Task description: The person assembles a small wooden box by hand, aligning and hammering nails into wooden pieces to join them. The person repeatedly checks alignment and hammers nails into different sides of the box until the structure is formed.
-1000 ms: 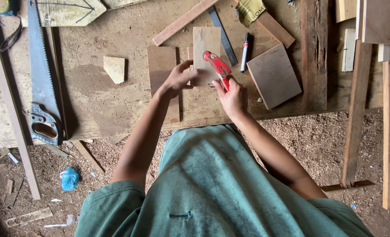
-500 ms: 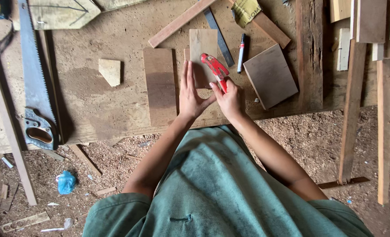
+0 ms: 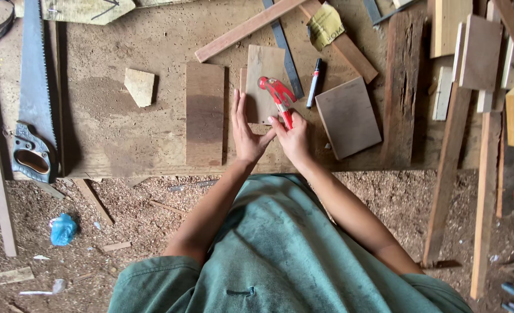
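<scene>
My right hand (image 3: 294, 139) grips a red-handled tool (image 3: 277, 95) by its lower end, its head lying over a small light wooden board (image 3: 264, 72) on the workbench. My left hand (image 3: 246, 130) lies flat, fingers together, pressing on the left edge of that board. Left of it is a darker rectangular board (image 3: 205, 113). A black marker (image 3: 314, 84) and a grey metal ruler (image 3: 284, 49) lie just right of the light board.
A square brown board (image 3: 348, 117) sits right of my hands. A handsaw (image 3: 34, 93) lies at the bench's left end, a small wood offcut (image 3: 140, 87) nearby. Long wooden slats (image 3: 245, 28) and planks (image 3: 483, 87) crowd the top and right. Sawdust covers the floor (image 3: 123, 220).
My left hand slid from the dark board's right side onto the light board and flattened. My right hand with the red tool stayed at the board, and the view shifted slightly.
</scene>
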